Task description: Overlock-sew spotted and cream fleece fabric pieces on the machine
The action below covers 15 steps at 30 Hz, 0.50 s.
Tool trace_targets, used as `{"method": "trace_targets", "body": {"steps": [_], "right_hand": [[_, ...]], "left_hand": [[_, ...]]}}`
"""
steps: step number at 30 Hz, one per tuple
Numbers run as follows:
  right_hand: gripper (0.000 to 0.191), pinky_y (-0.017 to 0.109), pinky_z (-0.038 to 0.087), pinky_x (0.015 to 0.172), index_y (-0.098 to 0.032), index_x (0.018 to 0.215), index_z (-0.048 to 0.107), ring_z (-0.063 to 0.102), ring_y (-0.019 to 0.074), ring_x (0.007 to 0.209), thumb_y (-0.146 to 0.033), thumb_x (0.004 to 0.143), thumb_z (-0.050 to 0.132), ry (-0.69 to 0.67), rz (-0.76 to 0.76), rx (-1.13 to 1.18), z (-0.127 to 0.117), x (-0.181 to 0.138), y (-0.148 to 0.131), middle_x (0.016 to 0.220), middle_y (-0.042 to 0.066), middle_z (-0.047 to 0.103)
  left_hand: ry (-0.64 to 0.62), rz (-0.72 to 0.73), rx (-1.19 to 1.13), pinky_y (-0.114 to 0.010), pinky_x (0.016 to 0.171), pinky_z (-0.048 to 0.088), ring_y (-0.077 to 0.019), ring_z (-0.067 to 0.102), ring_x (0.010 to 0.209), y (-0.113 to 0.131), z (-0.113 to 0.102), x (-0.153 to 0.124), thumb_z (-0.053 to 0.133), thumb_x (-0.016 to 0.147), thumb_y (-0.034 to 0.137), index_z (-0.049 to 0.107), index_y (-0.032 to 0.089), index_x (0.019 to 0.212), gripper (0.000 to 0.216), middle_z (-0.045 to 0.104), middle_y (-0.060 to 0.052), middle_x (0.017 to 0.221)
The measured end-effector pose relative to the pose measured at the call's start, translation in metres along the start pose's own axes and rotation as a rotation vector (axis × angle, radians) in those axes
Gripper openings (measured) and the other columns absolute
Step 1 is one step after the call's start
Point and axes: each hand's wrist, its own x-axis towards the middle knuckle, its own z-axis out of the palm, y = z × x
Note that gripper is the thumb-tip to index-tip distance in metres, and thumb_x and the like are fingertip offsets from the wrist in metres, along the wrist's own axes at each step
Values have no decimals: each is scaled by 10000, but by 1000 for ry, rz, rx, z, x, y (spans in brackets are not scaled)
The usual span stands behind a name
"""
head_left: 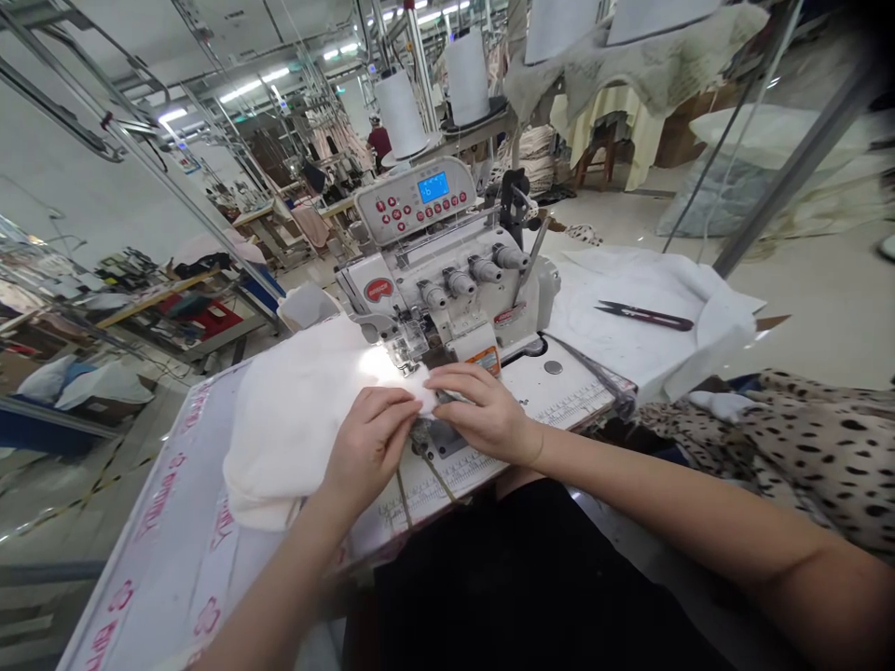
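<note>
A white overlock sewing machine (447, 280) stands on the work table (168, 522), lamp lit over its presser foot (404, 352). A piece of cream-white fabric (294, 419) lies left of the needle, its right edge just in front of the foot. My left hand (370, 443) pinches that edge with curled fingers. My right hand (479, 410) rests on the same edge from the right, fingers pressed together on the cloth at the machine bed.
Thread snips (647, 317) lie on a white cloth pile (643, 345) right of the machine. Leopard-print fabric (797, 438) is heaped at the far right. Thread cones (400, 112) stand behind the machine. Other workstations and a distant person (379, 142) fill the background.
</note>
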Motion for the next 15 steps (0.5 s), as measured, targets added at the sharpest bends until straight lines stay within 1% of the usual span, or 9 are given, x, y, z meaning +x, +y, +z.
{"method": "trace_targets", "body": {"steps": [4, 7, 12, 15], "right_hand": [[151, 313, 492, 886, -131, 838, 547, 579, 132, 872, -16, 786, 464, -15, -48, 47, 2, 0, 1, 861, 62, 647], [142, 297, 497, 874, -127, 836, 548, 580, 132, 869, -23, 784, 468, -35, -54, 22, 3, -2, 2, 873, 69, 649], [156, 285, 490, 859, -124, 834, 559, 567, 128, 844, -36, 806, 434, -80, -64, -37, 7, 6, 9, 868, 66, 644], [181, 299, 491, 825, -119, 804, 567, 555, 143, 821, -48, 826, 402, -175, -44, -95, 11, 17, 13, 841, 70, 637]], "left_hand": [[-37, 4, -38, -293, 793, 466, -133, 521, 914, -3, -5, 0, 543, 783, 61, 582, 197, 991, 251, 587, -39, 966], [-56, -1, -63, -295, 812, 466, -131, 529, 929, -6, -8, -1, 541, 787, 67, 590, 204, 993, 252, 594, -35, 980], [-100, -104, -51, -277, 822, 471, -127, 552, 931, -17, -11, 1, 513, 817, 129, 623, 197, 958, 191, 618, -29, 985], [-112, -175, -20, -274, 806, 480, -132, 566, 913, -24, -11, 7, 492, 836, 191, 641, 194, 924, 173, 633, -27, 961]]}}
